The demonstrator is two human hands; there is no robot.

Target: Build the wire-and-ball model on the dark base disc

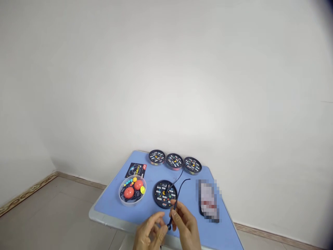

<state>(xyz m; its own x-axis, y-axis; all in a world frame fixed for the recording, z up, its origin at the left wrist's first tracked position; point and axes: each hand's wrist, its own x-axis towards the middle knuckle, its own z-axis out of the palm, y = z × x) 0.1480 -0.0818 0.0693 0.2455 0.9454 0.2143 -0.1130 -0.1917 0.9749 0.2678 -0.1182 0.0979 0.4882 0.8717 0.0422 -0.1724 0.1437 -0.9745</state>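
Observation:
My right hand (186,224) pinches a thin black curved rod (179,194) between thumb and fingers. Its small ring end points down toward me and its bent tip reaches up to the right. Beside the ring, my left hand (149,232) has its fingers curled but apart; whether the thumb touches the ring I cannot tell. Just beyond my hands lies a round black disc (158,202) printed with planets and labels. Another thin black rod (175,182) rises from the disc's middle, slanting up to the right.
A clear round tub (120,194) at left holds red half-balls, small coloured balls and black parts. Behind it lies a black printed card (139,171). Three lidded tubs (174,161) line the back of the blue table (109,201). A pixelated phone-like object (209,201) lies at right.

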